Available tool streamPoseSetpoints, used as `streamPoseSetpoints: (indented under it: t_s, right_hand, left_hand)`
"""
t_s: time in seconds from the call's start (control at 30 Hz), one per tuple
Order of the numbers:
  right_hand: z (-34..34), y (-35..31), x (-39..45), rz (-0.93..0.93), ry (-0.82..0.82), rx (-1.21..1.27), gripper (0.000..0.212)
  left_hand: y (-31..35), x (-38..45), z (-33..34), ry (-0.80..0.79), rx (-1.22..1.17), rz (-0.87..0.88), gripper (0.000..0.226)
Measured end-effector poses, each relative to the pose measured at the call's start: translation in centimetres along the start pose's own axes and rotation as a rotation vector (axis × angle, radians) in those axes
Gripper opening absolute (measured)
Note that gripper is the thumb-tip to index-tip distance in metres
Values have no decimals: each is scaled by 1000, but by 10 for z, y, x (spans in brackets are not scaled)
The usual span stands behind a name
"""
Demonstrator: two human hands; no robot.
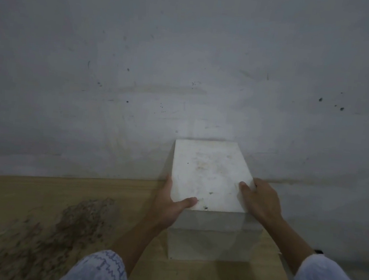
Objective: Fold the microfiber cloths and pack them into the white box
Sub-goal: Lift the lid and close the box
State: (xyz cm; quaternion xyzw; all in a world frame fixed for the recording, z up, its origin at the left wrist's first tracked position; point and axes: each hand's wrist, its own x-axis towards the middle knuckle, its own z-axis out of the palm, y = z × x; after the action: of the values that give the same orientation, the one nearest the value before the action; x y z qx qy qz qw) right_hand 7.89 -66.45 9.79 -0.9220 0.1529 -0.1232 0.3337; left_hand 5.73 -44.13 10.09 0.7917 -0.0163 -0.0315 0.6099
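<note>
1. Gripping the white box [208,181] from both sides, you are holding it at the far edge of the wooden counter [23,195], right against the grey wall [188,59].
2. Your left hand [169,205] is clasping the lid's near-left corner, thumb lying across the top and fingers wrapping down the left side.
3. Your right hand [261,201] is clasping the near-right edge, thumb resting on top and fingers curling over the right side.
4. The lid is sitting closed on the box, showing scuffs and small dark specks.
5. A mottled brown patch [57,236] is lying on the counter to the left; blur is keeping me from telling what it is.
6. Pale sleeves [99,270] are covering both your forearms.
</note>
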Motion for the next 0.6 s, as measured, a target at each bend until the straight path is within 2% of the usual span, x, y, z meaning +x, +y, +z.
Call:
streamPoseSetpoints:
  t_s: [0.07, 0.3, 0.6]
  right_hand:
    - [-1, -2, 0, 6, -7, -7, 44]
    - [9, 5, -10, 54, -52, 36, 46]
    - [16, 10, -25, -35, -58, 18, 41]
  left_hand:
    - [-1, 1, 1, 7, 17, 8, 87]
    - [-8, -3, 10, 43, 37, 38, 75]
    - [-27, -12, 18, 52, 148, -40, 92]
